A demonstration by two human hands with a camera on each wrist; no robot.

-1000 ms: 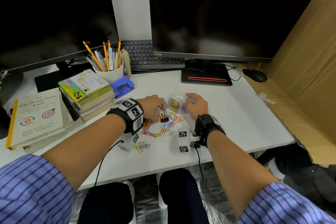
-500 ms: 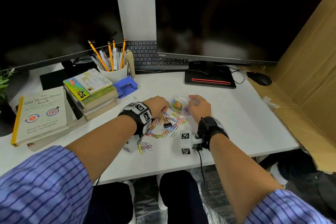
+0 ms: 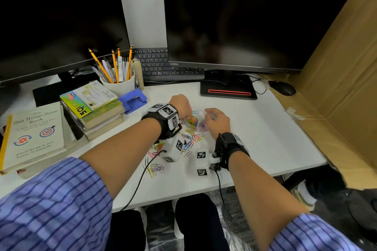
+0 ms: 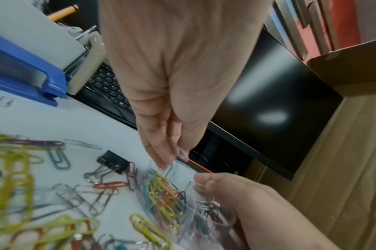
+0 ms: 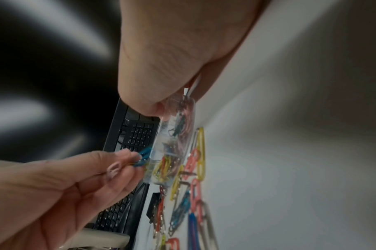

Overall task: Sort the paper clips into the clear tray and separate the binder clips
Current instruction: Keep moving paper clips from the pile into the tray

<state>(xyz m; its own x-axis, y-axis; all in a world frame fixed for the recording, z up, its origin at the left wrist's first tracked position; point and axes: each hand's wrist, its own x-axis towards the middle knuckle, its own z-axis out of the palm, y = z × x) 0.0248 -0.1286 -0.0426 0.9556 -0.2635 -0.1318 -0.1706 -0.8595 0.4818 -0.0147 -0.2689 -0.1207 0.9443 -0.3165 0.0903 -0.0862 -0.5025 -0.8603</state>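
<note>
Clear plastic divided tray at 12 o'clock of pile | right hand grips its rim | left hand pinches blue paper clips | release low inside compartment | black binder clip stays out

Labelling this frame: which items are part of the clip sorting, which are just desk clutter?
Job: left hand pinching blue paper clips; right hand holding clear tray; loose paper clips; binder clip.

Clutter: books, pencil cup, keyboard, mouse.
</note>
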